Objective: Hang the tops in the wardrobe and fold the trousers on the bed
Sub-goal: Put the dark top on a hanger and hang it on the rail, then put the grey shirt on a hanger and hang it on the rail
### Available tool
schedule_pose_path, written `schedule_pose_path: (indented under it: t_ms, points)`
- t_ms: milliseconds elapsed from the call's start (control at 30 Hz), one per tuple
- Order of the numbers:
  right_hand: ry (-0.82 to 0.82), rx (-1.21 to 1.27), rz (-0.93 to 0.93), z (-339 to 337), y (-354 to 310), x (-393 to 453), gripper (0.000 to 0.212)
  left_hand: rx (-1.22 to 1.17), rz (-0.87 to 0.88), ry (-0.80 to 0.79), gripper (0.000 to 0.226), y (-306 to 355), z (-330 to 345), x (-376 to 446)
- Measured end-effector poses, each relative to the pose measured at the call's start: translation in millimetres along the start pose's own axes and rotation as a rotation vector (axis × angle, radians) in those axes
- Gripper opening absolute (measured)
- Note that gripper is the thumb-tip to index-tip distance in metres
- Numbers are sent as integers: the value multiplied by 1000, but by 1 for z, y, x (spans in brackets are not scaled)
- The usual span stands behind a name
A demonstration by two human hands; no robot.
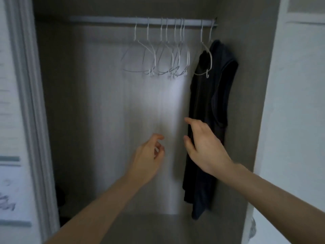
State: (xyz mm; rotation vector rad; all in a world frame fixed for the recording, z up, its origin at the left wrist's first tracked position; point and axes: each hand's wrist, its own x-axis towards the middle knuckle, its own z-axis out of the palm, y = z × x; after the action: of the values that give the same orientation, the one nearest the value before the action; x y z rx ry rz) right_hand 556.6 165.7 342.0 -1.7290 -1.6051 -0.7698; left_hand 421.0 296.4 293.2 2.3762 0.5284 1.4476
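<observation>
Head view: an open grey wood-grain wardrobe (109, 120) fills the frame, seen from the front. A pale metal hanging rail (140, 21) runs across at twelve o'clock. A cluster of empty white wire hangers (158, 57) is hung from the rail just right of its middle. At about two o'clock, against the right wall of the wardrobe, a dark sleeveless top (207, 106) is hung from the rail; one more white hanger (205, 60) is seen in front of its shoulder, though it cannot be told whether that hanger carries the garment. The fabric falls almost to the wardrobe floor at five o'clock.

Two bare forearms are stretched in from the bottom edge. The left hand (149, 155), at six o'clock, is held in mid-air with its fingers loosely curled and nothing gripped. The right hand (202, 147), just right of centre, is spread with relaxed fingers beside the hanging edge of the dark top; whether the cloth is touched cannot be told, and nothing is gripped.

At least one top is judged to be hung already. Many hangers are left bare. No trousers and no bed are shown, so the folding is judged to be not yet visible as done.
</observation>
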Motion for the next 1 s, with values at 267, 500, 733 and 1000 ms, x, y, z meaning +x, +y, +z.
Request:
schedule_pose_path:
  t_ms: [267, 500, 733, 1000]
  points:
    - [-280, 468, -78, 71, -75, -104, 41, 279, -459, 22, 19, 5, -79, -193]
    - [-717, 782, -226, 106, -174, -217, 34, 553, -1029, 3, 27, 44, -149, -386]
    - [-1153, 770, -400, 133, -271, -286, 45, 707, -1330, 49, 28, 81, -204, -506]
    - [-1047, 428, -518, 168, -348, -330, 86, 607, -1530, 66, 58, 86, -216, -572]
